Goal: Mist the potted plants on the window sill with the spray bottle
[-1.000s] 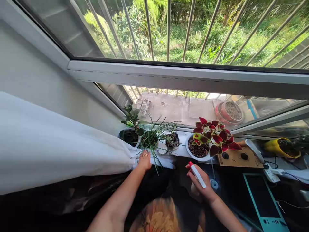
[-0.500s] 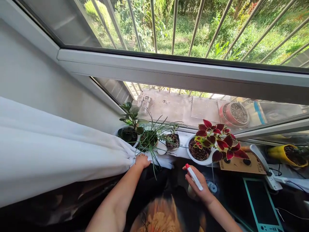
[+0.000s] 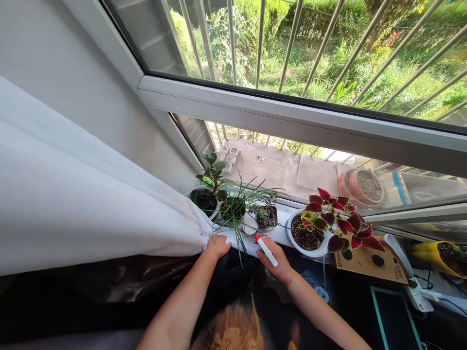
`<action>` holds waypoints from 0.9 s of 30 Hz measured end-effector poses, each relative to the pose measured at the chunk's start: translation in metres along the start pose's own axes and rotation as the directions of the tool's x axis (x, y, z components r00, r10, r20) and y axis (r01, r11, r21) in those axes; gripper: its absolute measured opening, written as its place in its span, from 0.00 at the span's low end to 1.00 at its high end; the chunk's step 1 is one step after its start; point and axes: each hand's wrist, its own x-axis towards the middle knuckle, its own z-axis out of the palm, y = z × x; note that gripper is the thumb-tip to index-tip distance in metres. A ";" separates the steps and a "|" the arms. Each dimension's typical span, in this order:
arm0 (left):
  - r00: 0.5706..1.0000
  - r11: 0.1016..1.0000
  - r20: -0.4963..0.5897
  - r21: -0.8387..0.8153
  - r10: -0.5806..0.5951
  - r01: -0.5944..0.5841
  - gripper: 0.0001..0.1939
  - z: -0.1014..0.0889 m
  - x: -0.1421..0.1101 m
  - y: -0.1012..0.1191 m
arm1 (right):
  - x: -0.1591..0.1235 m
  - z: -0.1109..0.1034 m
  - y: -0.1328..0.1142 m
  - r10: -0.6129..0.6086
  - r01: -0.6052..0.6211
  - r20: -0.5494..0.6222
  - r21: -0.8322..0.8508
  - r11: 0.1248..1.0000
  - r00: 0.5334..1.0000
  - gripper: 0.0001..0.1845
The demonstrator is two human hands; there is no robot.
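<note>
Below the wide white window frame point(image 3: 255, 113), a long white cloth curtain point(image 3: 91, 184) hangs on the left, its lower end bunched near the white sill point(image 3: 282, 236). Along that sill stand a red-leaved plant with pale-edged leaves point(image 3: 345, 226) in a round white pot point(image 3: 317, 250), a broad-leaved green plant point(image 3: 213, 177), a thin-bladed grassy green plant point(image 3: 233, 209) and a small square dark pot point(image 3: 268, 216). The left hand point(image 3: 219, 246) lies palm down at the curtain's bunched end, just beside the drooping blades; whether it grips the cloth, I cannot tell. The right hand point(image 3: 276, 265) is closed around what looks like a white spray head with a red tip point(image 3: 268, 253), held just before the sill, tip towards the grassy plant.

The work seems underway, with the spray head in hand, yet no mist or droplets can be made out, so how much is done or left cannot be judged. Whatever lies beneath the spray head is mostly hidden by the right hand, and the curtain covers part of the leftmost pot point(image 3: 218, 208)
</note>
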 end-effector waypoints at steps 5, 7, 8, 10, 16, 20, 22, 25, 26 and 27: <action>0.999 0.999 -0.012 -0.044 -0.030 0.030 0.33 0.012 0.006 -0.005 | -0.001 0.011 0.000 0.028 -0.028 -0.011 0.001 1.000 1.000 0.16; 0.999 0.998 -0.004 -0.059 -0.035 0.035 0.33 0.012 0.006 -0.005 | -0.002 0.015 0.003 0.066 -0.066 -0.037 -0.003 0.998 0.997 0.17; 0.999 0.997 -0.003 -0.067 -0.036 0.036 0.33 0.012 0.006 -0.005 | -0.002 0.016 0.005 0.083 -0.083 -0.044 -0.004 0.997 0.996 0.18; 0.999 0.996 -0.005 -0.083 -0.037 0.037 0.33 0.011 0.003 -0.004 | -0.002 0.018 0.010 0.099 -0.099 -0.046 -0.010 0.995 0.994 0.19; 1.000 0.995 -0.018 -0.095 -0.025 0.023 0.38 0.004 0.003 -0.001 | 0.007 0.022 0.029 0.049 -0.049 0.007 -0.060 0.997 0.999 0.22; 0.999 0.994 -0.013 -0.099 -0.041 0.039 0.41 -0.001 0.013 -0.002 | 0.016 0.027 0.038 0.027 -0.026 0.022 -0.071 0.997 0.999 0.20; 0.997 0.990 -0.012 -0.113 -0.081 0.079 0.42 -0.003 0.020 -0.004 | 0.019 0.030 0.040 0.014 -0.013 0.021 -0.064 0.998 1.000 0.19; 0.991 0.983 -0.016 -0.130 -0.134 0.130 0.40 -0.004 0.030 -0.006 | 0.021 0.032 0.043 0.017 -0.016 0.018 -0.061 0.998 1.000 0.18; 0.991 0.983 -0.013 -0.126 -0.135 0.132 0.38 -0.005 0.032 -0.006 | 0.022 0.033 0.044 0.025 -0.024 0.015 -0.066 0.998 1.000 0.18; 0.992 0.985 -0.006 -0.115 -0.127 0.126 0.36 -0.005 0.033 -0.006 | 0.022 0.033 0.046 0.033 -0.032 0.013 -0.073 0.997 0.999 0.19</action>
